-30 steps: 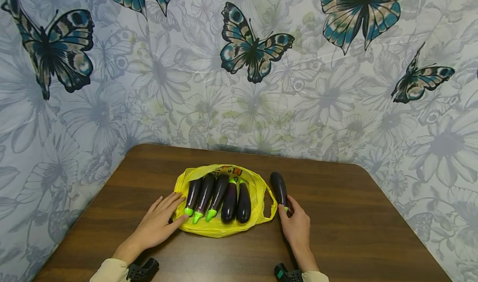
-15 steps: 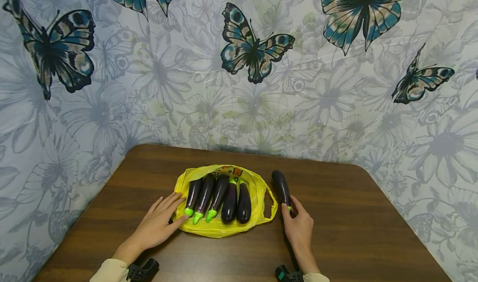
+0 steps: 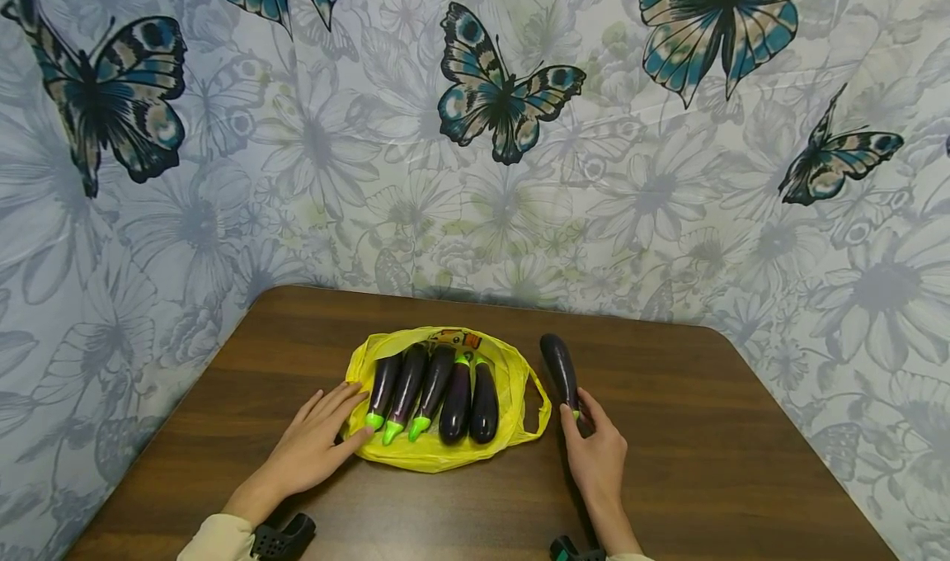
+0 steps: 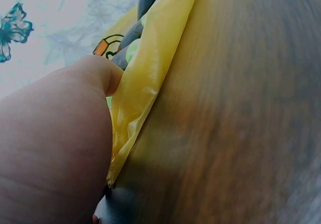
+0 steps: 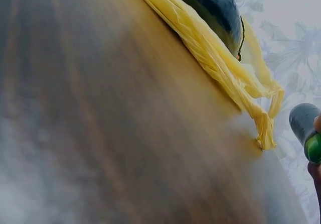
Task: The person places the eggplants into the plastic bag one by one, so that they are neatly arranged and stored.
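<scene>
A yellow plastic bag (image 3: pixel 445 459) lies spread on the table with several dark eggplants (image 3: pixel 486 404) side by side on it. Three of these have green stem ends toward the person; the two at the right point theirs away. My left hand (image 3: pixel 315 445) rests at the bag's left edge, fingers extended, thumb beside the leftmost eggplant. To the right of the bag's handle, my right hand (image 3: pixel 597 454) holds a single eggplant (image 3: pixel 558 367) by its green stem end, its dark round end pointing away. In the right wrist view that held eggplant (image 5: pixel 303 121) shows at the right edge.
The brown wooden table (image 3: pixel 712 462) has rounded far corners and meets a wall covering (image 3: pixel 334 214) printed with butterflies and flowers. A looped bag handle (image 3: pixel 538 404) sticks out toward the right hand. Dark devices (image 3: pixel 284 536) are strapped at both wrists.
My right hand has shifted slightly right with the eggplant, whose far end has moved a little farther away. The left hand, bag and other eggplants look unchanged.
</scene>
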A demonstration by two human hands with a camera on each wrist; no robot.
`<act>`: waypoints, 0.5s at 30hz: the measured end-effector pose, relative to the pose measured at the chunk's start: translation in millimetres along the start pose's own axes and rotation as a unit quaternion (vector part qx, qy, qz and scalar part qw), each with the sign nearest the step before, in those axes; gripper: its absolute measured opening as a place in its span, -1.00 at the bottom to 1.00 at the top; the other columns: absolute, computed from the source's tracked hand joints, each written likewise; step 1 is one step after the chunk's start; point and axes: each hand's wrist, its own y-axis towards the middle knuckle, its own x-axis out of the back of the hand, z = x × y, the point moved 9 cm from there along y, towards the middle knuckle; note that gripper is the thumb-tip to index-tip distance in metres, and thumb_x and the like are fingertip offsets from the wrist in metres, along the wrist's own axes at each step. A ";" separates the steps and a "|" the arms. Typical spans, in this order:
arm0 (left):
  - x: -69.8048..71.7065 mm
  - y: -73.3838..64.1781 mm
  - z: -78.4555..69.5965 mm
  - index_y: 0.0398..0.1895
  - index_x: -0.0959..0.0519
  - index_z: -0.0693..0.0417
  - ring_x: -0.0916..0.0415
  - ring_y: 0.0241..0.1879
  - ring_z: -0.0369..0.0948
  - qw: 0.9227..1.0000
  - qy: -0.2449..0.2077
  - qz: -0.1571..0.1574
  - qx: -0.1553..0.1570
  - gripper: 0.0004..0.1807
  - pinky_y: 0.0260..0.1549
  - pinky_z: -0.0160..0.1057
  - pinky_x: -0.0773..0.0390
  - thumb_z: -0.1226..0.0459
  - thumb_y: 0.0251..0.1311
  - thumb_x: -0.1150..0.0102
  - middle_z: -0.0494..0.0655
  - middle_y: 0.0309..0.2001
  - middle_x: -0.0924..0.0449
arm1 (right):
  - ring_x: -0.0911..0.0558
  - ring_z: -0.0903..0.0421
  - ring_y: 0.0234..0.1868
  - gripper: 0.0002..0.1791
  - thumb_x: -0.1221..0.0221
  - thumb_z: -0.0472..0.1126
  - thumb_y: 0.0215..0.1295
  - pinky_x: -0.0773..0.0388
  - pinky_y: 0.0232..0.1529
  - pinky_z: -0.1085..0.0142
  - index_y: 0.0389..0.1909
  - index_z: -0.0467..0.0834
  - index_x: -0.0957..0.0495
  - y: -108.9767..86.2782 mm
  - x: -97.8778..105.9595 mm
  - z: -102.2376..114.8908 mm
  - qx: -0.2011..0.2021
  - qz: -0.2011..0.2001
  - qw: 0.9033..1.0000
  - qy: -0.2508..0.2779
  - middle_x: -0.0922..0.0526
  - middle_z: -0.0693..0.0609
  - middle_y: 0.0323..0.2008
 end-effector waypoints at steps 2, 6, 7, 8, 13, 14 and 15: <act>0.5 -0.1 -0.1 0.51 -0.38 0.10 -0.12 0.56 0.16 1.000 0.001 0.000 0.001 -0.27 0.52 0.31 0.06 -0.18 0.49 -0.03 0.13 0.55 -0.26 | -0.78 -0.24 -0.06 -0.57 -0.33 -0.24 0.38 -0.70 0.00 -0.11 0.23 -0.26 -0.63 -1.0 1.0 1.9 0.005 -0.002 1.000 0.004 -0.76 -0.25 0.01; 2.2 -0.2 -1.3 0.51 -0.38 0.09 -0.13 0.56 0.17 1.000 0.004 -0.003 -0.002 -0.28 0.51 0.32 0.05 -0.16 0.49 -0.04 0.13 0.54 -0.27 | -0.79 -0.21 -0.07 -0.58 -0.34 -0.25 0.37 -0.71 -0.01 -0.07 0.22 -0.25 -0.64 -3.1 2.8 5.2 0.011 -0.003 1.000 0.011 -0.77 -0.23 -0.01; 2.3 -0.1 -1.4 0.51 -0.39 0.09 -0.13 0.56 0.17 1.000 0.003 -0.003 -0.002 -0.28 0.51 0.32 0.05 -0.16 0.49 -0.04 0.13 0.54 -0.27 | -0.79 -0.19 -0.08 -0.58 -0.35 -0.25 0.36 -0.71 -0.02 -0.06 0.21 -0.25 -0.64 -3.6 2.9 5.8 0.011 -0.003 1.000 0.011 -0.77 -0.22 -0.01; 2.4 0.0 -1.6 0.50 -0.39 0.10 -0.13 0.56 0.17 1.000 0.002 -0.003 -0.003 -0.28 0.51 0.32 0.05 -0.16 0.49 -0.04 0.13 0.54 -0.27 | -0.80 -0.17 -0.08 -0.58 -0.36 -0.24 0.36 -0.71 -0.02 -0.06 0.21 -0.24 -0.65 -4.2 2.9 6.4 0.011 -0.003 1.000 0.010 -0.78 -0.21 -0.02; 3.5 0.2 -2.1 0.50 -0.39 0.10 -0.14 0.55 0.17 1.000 0.004 -0.006 -0.004 -0.29 0.51 0.32 0.04 -0.15 0.49 -0.04 0.13 0.53 -0.28 | -0.81 -0.13 -0.12 -0.59 -0.37 -0.24 0.34 -0.73 -0.05 -0.03 0.18 -0.22 -0.67 -8.4 1.8 10.3 0.016 0.003 1.000 0.007 -0.79 -0.18 -0.05; 3.6 0.1 -2.2 0.50 -0.39 0.10 -0.14 0.55 0.17 1.000 0.005 -0.006 -0.004 -0.29 0.51 0.32 0.05 -0.15 0.49 -0.04 0.13 0.54 -0.28 | -0.81 -0.13 -0.12 -0.59 -0.38 -0.24 0.33 -0.73 -0.05 -0.02 0.18 -0.22 -0.67 -9.3 1.3 11.1 0.017 0.004 1.000 0.007 -0.79 -0.19 -0.05; 3.8 0.1 -2.4 0.50 -0.39 0.10 -0.14 0.55 0.17 1.000 0.005 -0.007 -0.004 -0.29 0.51 0.32 0.05 -0.15 0.49 -0.05 0.13 0.54 -0.28 | -0.81 -0.14 -0.12 -0.59 -0.38 -0.25 0.33 -0.74 -0.06 -0.01 0.17 -0.22 -0.67 -10.2 0.9 12.1 0.019 0.006 1.000 0.008 -0.79 -0.19 -0.05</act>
